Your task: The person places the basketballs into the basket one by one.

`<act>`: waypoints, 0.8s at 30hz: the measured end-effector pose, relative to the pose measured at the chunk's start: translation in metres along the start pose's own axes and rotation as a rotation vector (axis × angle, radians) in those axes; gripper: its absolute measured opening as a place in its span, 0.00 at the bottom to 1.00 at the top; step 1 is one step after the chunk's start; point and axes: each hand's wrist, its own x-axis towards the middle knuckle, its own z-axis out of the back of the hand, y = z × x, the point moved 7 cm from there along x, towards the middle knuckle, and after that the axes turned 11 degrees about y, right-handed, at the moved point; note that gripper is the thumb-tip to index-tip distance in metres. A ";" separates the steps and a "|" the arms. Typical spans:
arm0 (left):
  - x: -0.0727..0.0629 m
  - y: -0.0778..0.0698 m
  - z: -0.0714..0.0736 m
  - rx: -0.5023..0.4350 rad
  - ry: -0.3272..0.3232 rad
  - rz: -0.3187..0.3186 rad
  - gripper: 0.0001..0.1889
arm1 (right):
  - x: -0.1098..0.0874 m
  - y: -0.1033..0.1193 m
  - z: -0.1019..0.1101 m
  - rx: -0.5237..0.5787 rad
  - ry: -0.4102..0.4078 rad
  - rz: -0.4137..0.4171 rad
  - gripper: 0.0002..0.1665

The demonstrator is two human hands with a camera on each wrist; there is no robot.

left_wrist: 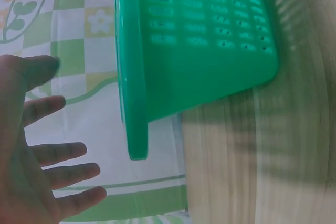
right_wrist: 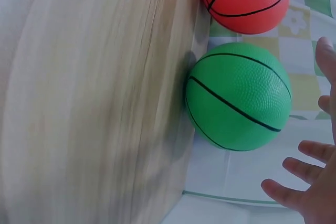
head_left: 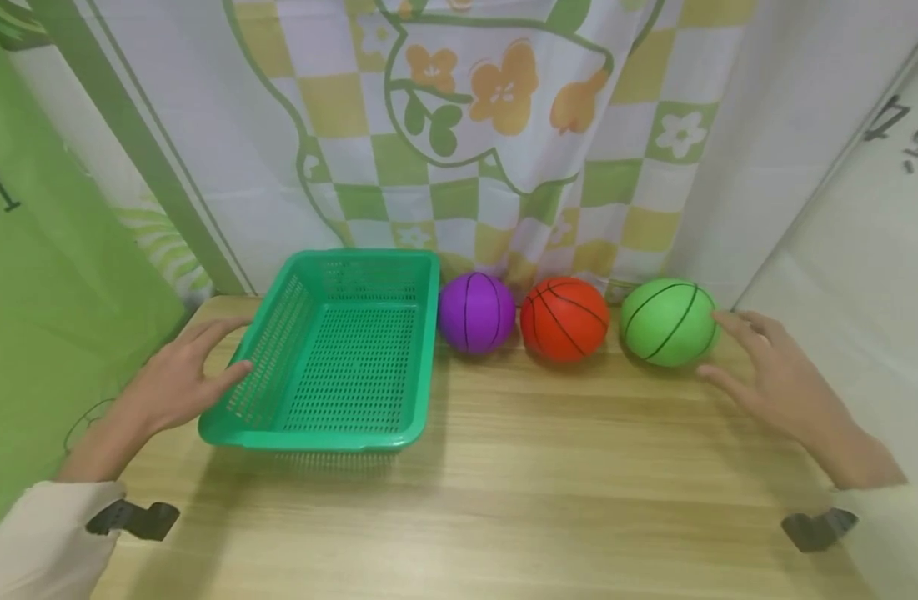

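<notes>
A green plastic basket [head_left: 421, 400] with perforated walls and floor stands on the left of the wooden table, nothing inside it. My left hand [head_left: 177, 375] is at its left rim, fingers spread; in the left wrist view the fingers [left_wrist: 58, 153] are apart from the basket's wall [left_wrist: 178, 72]. To the basket's right a purple ball [head_left: 477, 313], a red ball [head_left: 564, 320] and a green ball [head_left: 669, 323] sit in a row, each with black basketball lines. My right hand [head_left: 774, 383] hovers beside the green ball with thumb and fingers extended, holding nothing.
The wooden table [head_left: 549, 500] ends at a patterned curtain [head_left: 398, 175] behind the balls. A green cloth [head_left: 46, 275] hangs at the left and a white cloth [head_left: 879, 275] at the right.
</notes>
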 end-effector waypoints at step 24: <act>0.006 0.036 -0.022 -0.223 0.132 0.054 0.32 | 0.008 -0.032 -0.002 0.130 0.060 -0.041 0.49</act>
